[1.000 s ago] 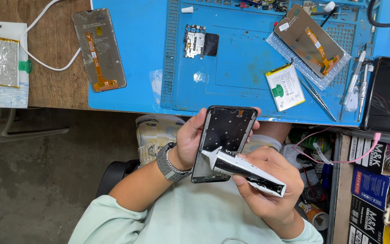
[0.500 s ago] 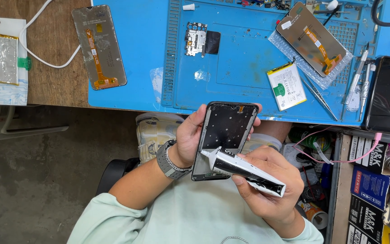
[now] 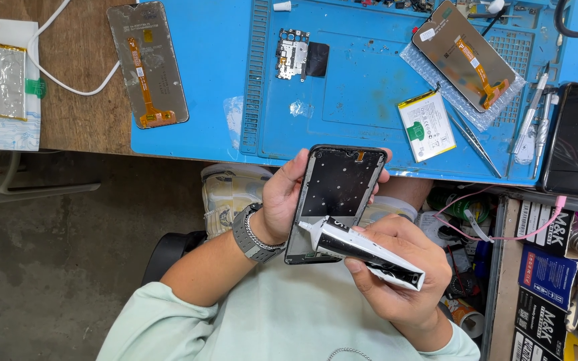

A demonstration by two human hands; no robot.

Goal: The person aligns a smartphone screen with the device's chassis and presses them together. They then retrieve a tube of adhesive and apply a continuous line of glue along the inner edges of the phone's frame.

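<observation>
Below the near edge of the blue silicone work mat [image 3: 209,80], over the person's lap, the left hand [image 3: 282,200] holds a black, gutted phone frame [image 3: 337,200] upright, thumb on one long side and fingers wrapped round the other. The right hand [image 3: 396,281] pinches a white and black squeeze tube [image 3: 362,251], its nozzle tip touching the frame's lower left inner edge.

Such a frame looks light, thin and stiff, yet likely to flex or scratch if squeezed across its open middle; the long rails are the safe hold. The tube seems soft-walled, so pressure on its body probably drives the flow; gripping toward the tail steadies the tip.

On the mat lie a grey display panel with an orange flex strip [image 3: 147,63], a small circuit board [image 3: 294,53], a white battery [image 3: 426,126] and metal tweezers [image 3: 475,144]. Room is open to the left of the frame; a cluttered drawer [image 3: 543,267] crowds the right.
</observation>
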